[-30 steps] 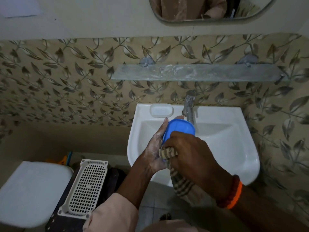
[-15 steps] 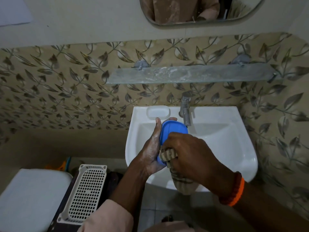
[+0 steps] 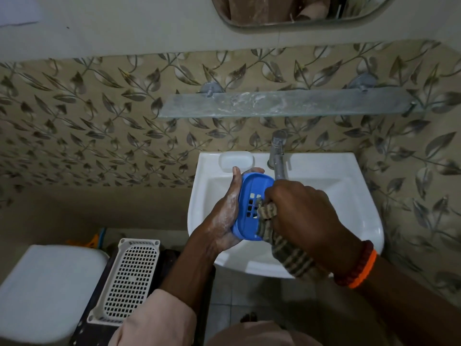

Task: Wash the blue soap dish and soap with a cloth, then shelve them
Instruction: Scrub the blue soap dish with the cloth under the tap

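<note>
Over the white sink [image 3: 349,196] my left hand [image 3: 224,216], slick with lather, grips the blue soap dish [image 3: 252,193] by its left edge. The dish's slotted inside faces me. My right hand [image 3: 299,211] is closed on a brown striped cloth [image 3: 268,211] and presses it against the dish's lower right part; the cloth's tail [image 3: 296,260] hangs down over the sink's front rim. A white bar of soap [image 3: 236,161] lies on the sink's back ledge, left of the tap [image 3: 278,156]. The glass shelf [image 3: 284,103] is on the wall above.
A mirror [image 3: 299,11] hangs above the shelf. Left of the sink stand a white toilet tank lid [image 3: 47,288] and a white perforated plastic basket [image 3: 129,280] on a dark stand. Leaf-patterned tiles cover the wall. Tiled floor lies below the sink.
The dish has been turned so its slotted inside now faces me instead of its smooth side. My right hand with the cloth has shifted toward the dish's lower right.
</note>
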